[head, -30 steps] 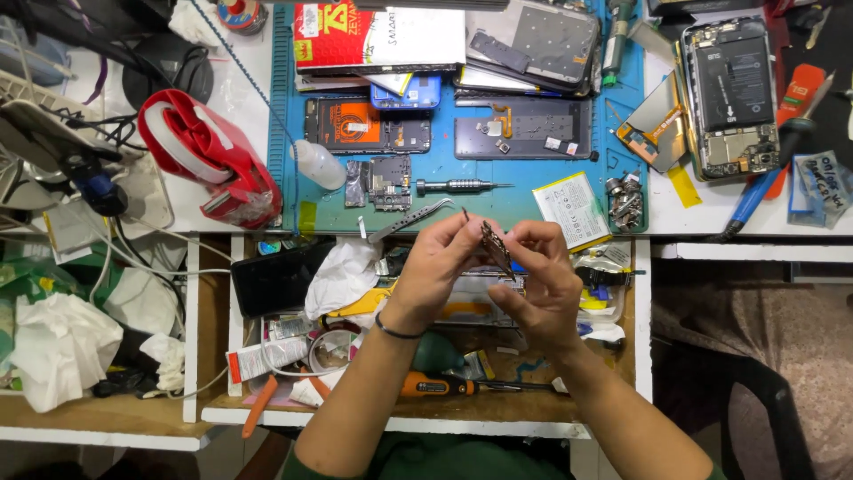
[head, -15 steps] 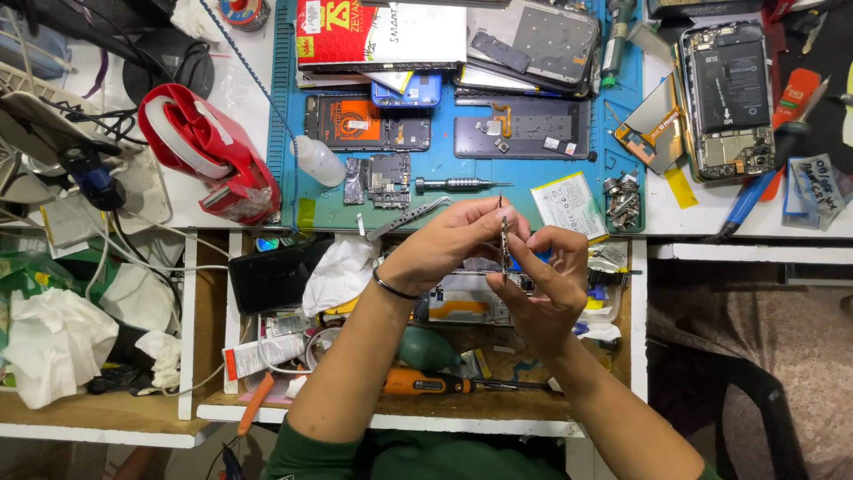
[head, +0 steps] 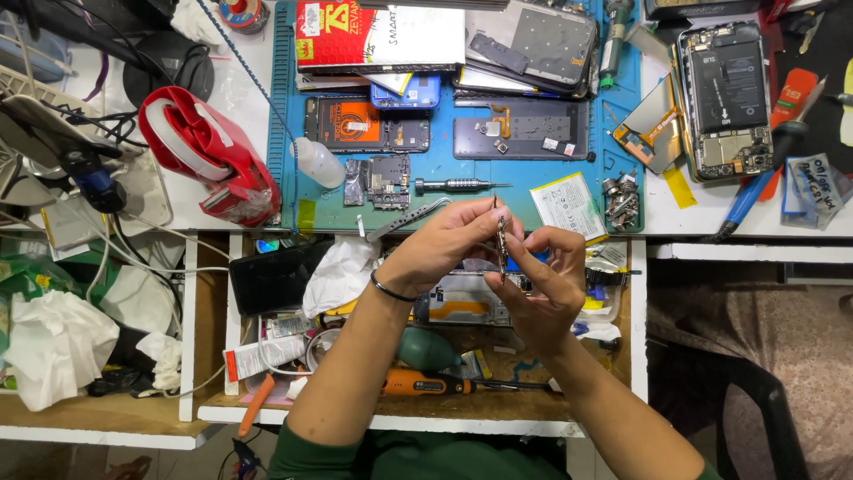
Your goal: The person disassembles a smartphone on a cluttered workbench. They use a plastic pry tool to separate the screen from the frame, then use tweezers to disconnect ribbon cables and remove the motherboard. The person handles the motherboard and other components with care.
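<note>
Both hands pinch one thin part (head: 502,242) held upright over the open drawer (head: 633,356) — left hand (head: 444,244) and right hand (head: 546,284) meeting fingertip to fingertip (tweezers (head: 407,220) lie near, on the mat (head: 444,203)).

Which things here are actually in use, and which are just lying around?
In use:
left hand and right hand, pinching a thin metal part between them, upright.

Lying about:
tweezers
screwdriver
red tape dispenser
opened phone
teal air blower
white cloth
</note>
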